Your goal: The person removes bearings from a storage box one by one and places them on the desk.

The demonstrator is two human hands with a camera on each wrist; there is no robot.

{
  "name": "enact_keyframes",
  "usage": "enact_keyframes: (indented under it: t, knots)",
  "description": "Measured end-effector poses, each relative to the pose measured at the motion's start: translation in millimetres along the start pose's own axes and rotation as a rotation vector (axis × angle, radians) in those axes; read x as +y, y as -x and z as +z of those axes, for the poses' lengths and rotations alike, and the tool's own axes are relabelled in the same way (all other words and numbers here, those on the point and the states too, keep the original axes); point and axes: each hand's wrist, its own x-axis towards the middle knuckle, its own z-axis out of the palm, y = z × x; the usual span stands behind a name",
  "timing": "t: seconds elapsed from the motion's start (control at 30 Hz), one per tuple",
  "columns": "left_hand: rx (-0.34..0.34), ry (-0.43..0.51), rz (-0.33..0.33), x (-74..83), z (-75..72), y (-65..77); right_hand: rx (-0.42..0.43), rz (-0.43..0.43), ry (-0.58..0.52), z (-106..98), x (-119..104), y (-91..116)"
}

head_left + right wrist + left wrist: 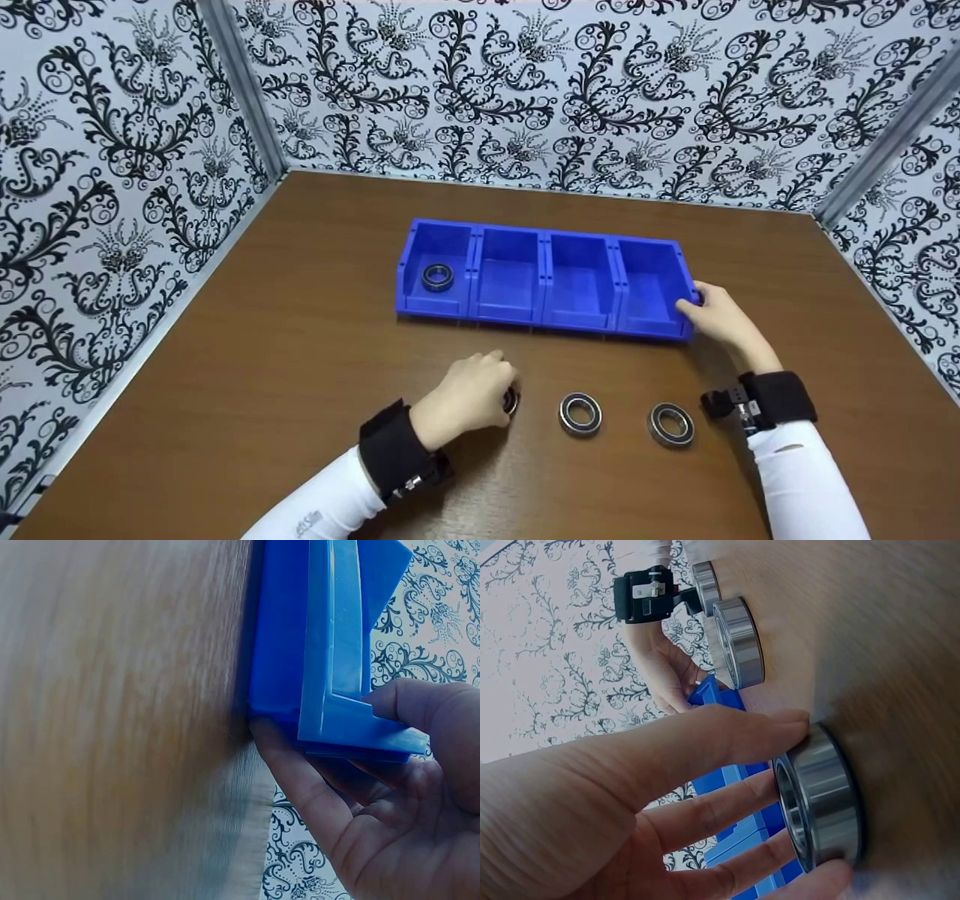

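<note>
My left hand grips a ball bearing at the table's middle, thumb on one side of its steel outer ring and fingers on the other. In the head view the hand covers most of that bearing. With thumb inside and fingers outside, my right hand holds the right end wall of a blue four-part bin. One black-sealed bearing lies in the bin's leftmost compartment; the other compartments hold nothing. Two more bearings lie flat between my hands: a middle bearing and a right bearing.
The brown wooden table stretches around the bin. White panels with black floral patterns enclose it at the back and sides, joined by a grey metal post at the left corner.
</note>
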Motion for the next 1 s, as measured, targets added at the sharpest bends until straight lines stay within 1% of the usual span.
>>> enact_keyframes:
  t: [0.1, 0.2, 0.33, 0.4, 0.6, 1.0]
  knots:
    - [0.001, -0.002, 0.000, 0.4, 0.0, 0.2, -0.011, 0.023, -0.027, 0.3, -0.4, 0.6]
    - [0.000, -0.003, -0.002, 0.7, -0.1, 0.6, -0.009, 0.008, 0.001, -0.2, -0.1, 0.9]
    - [0.002, 0.003, 0.000, 0.3, 0.0, 0.9, 0.009, -0.032, 0.060, -0.4, 0.1, 0.8]
    - [0.006, 0.004, 0.002, -0.1, 0.3, 0.9, 0.012, -0.037, 0.063, -0.3, 0.1, 0.9]
    - [0.001, 0.007, 0.003, -1.0, 0.4, 0.7, 0.011, -0.042, 0.056, -0.3, 0.8, 0.7]
    - [-0.015, 0.007, 0.000, -1.3, -0.9, 0.9, 0.001, -0.019, 0.020, 0.0, 0.4, -0.5]
